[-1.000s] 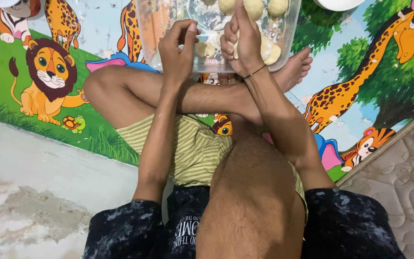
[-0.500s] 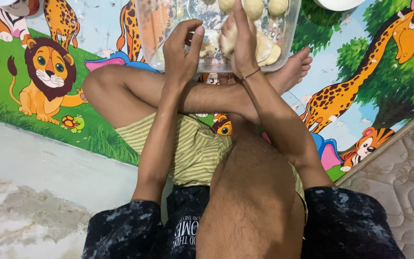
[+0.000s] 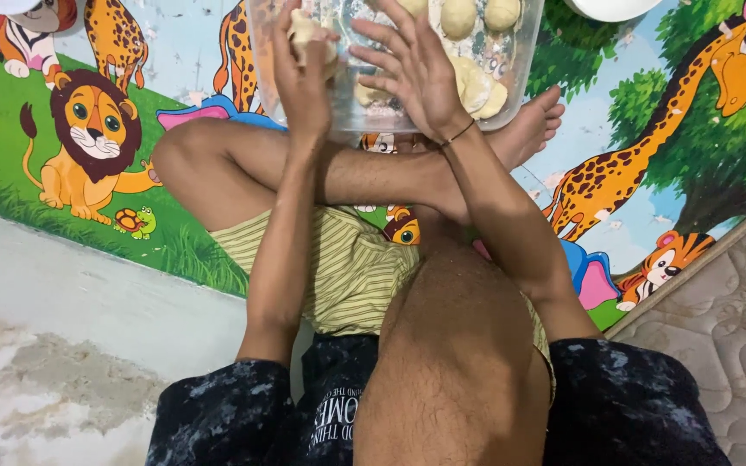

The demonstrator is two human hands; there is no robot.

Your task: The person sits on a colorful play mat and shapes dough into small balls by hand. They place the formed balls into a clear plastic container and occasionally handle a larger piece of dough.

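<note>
A clear plastic tub (image 3: pixel 262 60) stands on the floor mat in front of my crossed legs and holds several pale dough balls (image 3: pixel 458 15) and a larger lump of dough (image 3: pixel 477 86). My left hand (image 3: pixel 304 73) is raised at the tub's left side and grips a small piece of dough (image 3: pixel 308 28) at its fingertips. My right hand (image 3: pixel 416 69) hovers over the tub's middle with the fingers spread apart, nothing visibly in it. A thin band circles my right wrist.
A colourful animal-print mat (image 3: pixel 88 147) with a lion, giraffes and trees lies under me. A quilted mattress (image 3: pixel 736 328) borders the right. Bare pale floor (image 3: pixel 53 345) lies at the lower left. Parts of white dishes (image 3: pixel 615 9) peek in at the top edge.
Both hands were close together working dough over the tub. Now the left hand has lifted away with a piece of dough and the right hand has opened its fingers.
</note>
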